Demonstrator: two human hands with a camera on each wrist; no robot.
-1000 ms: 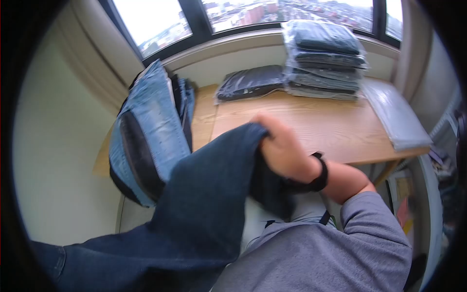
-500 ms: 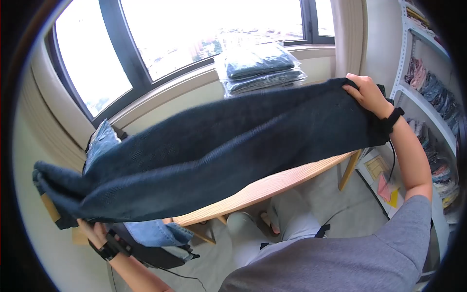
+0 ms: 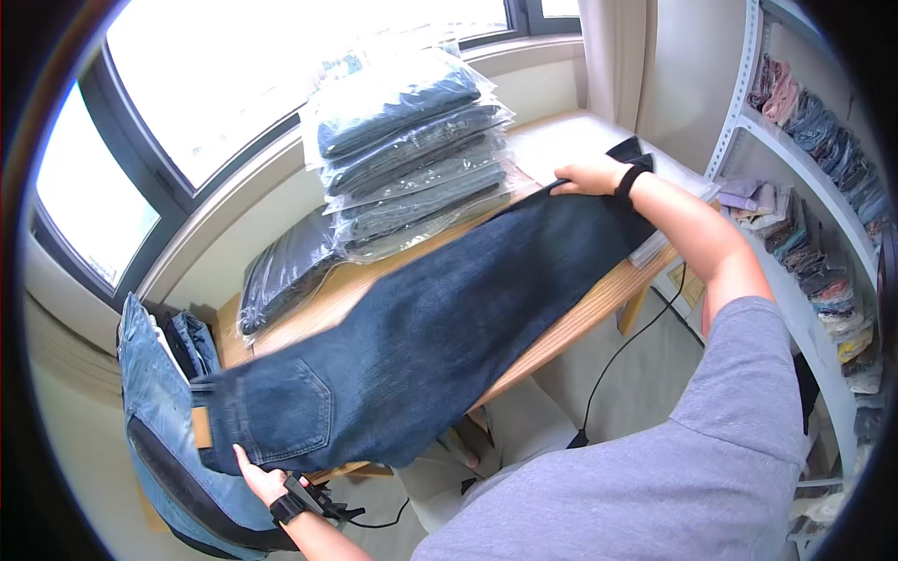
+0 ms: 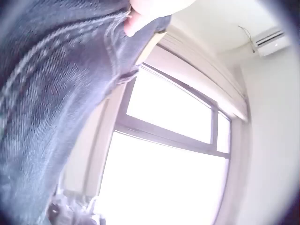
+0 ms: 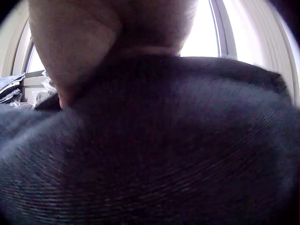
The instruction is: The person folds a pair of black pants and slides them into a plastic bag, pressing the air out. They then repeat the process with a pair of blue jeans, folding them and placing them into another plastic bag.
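Observation:
Dark blue jeans (image 3: 412, 327), doubled lengthwise, stretch between my two hands over the table. A back pocket (image 3: 288, 411) and a tan waistband patch (image 3: 201, 427) face up at the left end. My left hand (image 3: 262, 481) grips the waist end at its lower edge, thumb on top and the other fingers hidden beneath; the left wrist view shows the thumb (image 4: 136, 21) against the denim. At the leg end, my right hand (image 3: 594, 176) pinches the far edge near the hems. In the right wrist view, dark denim (image 5: 154, 150) fills most of the frame below the hand.
Bagged folded jeans (image 3: 412, 140) rise in a stack by the window, with another bagged garment (image 3: 290, 266) beside it. Lighter jeans (image 3: 178, 421) drape at the table's left end. Clear plastic bags (image 3: 580, 140) lie at the right end of the wooden table (image 3: 552, 341). Shelves (image 3: 795, 178) with clothing stand right.
The jeans went from hanging bunched to stretched out between both hands, then came lower over the table with the pocket side up. The left hand came into view at the waist end.

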